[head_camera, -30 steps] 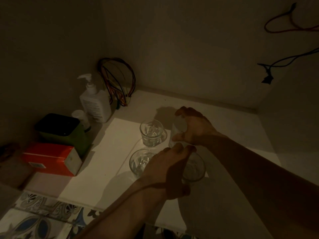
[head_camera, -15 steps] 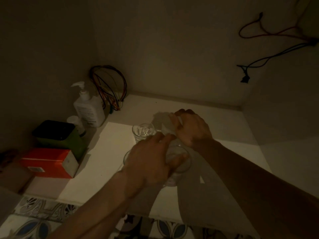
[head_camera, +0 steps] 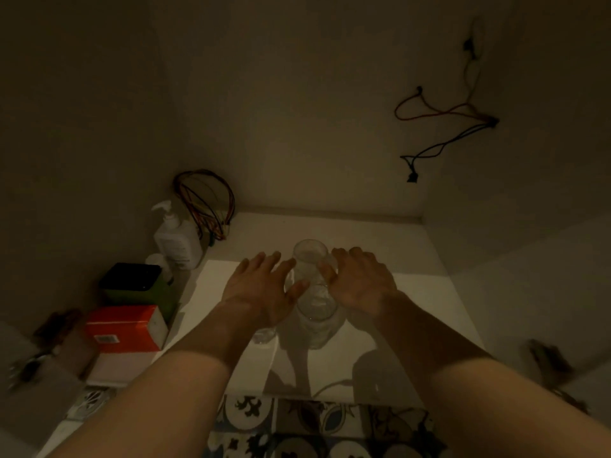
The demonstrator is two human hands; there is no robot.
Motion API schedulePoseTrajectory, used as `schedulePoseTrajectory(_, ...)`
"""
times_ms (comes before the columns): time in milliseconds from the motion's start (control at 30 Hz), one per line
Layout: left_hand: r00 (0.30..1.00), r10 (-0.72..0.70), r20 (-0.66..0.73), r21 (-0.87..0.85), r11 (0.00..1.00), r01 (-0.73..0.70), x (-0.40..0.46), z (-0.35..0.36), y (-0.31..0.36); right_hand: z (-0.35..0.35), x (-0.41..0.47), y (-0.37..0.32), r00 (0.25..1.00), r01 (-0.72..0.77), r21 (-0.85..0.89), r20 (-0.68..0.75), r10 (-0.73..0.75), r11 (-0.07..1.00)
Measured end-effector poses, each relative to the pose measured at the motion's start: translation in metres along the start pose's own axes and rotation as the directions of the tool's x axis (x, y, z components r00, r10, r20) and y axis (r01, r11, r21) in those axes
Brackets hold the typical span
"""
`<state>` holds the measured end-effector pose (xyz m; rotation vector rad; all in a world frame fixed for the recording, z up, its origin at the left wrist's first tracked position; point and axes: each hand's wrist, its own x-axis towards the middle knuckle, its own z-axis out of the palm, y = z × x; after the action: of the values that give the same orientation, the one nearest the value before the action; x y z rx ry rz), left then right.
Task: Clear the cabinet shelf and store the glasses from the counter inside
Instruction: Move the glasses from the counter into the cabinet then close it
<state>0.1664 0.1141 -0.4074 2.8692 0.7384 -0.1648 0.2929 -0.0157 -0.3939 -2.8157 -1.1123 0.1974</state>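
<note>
Both your hands flank the glasses on the cabinet shelf.
Left hand (head_camera: 261,292) open, fingers spread, flat beside the far glass (head_camera: 309,259); right hand (head_camera: 358,282) open too, fingertips touching that glass. Near glass (head_camera: 317,317) stands just in front, between your wrists, a third glass (head_camera: 264,335) half hidden under the left wrist. All on the white shelf (head_camera: 413,292). Pump bottle (head_camera: 177,239), green box (head_camera: 135,285), orange box (head_camera: 125,328) at left.
</note>
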Motion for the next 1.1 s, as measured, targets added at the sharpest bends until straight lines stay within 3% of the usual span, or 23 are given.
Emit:
schedulePoseTrajectory(267,0.999,0.035,0.041,0.006,0.999,-0.035,-0.032,-0.037,0.021,-0.029,-0.04,-0.01,0.998,-0.046,0.029,0.039,0.045,0.998)
schedulePoseTrajectory(467,0.967,0.02,0.254,-0.06,0.998,-0.004,-0.093,-0.073,0.047,-0.079,-0.105,-0.014,0.969,-0.07,0.001,0.237,0.068,0.998)
schedulePoseTrajectory(700,0.912,0.043,0.408,-0.079,0.997,-0.012,-0.186,-0.18,0.089,-0.205,-0.192,-0.048,0.876,-0.169,0.006,0.458,0.148,0.986)
schedulePoseTrajectory(933,0.895,0.097,0.435,-0.171,0.985,-0.023,-0.263,-0.318,0.118,-0.341,-0.257,-0.085,0.831,-0.196,0.033,0.537,0.148,0.98)
schedulePoseTrajectory(1100,0.912,0.089,0.401,-0.22,0.976,0.001,-0.303,-0.381,0.128,-0.411,-0.294,-0.098,0.843,-0.19,0.055,0.521,0.135,0.98)
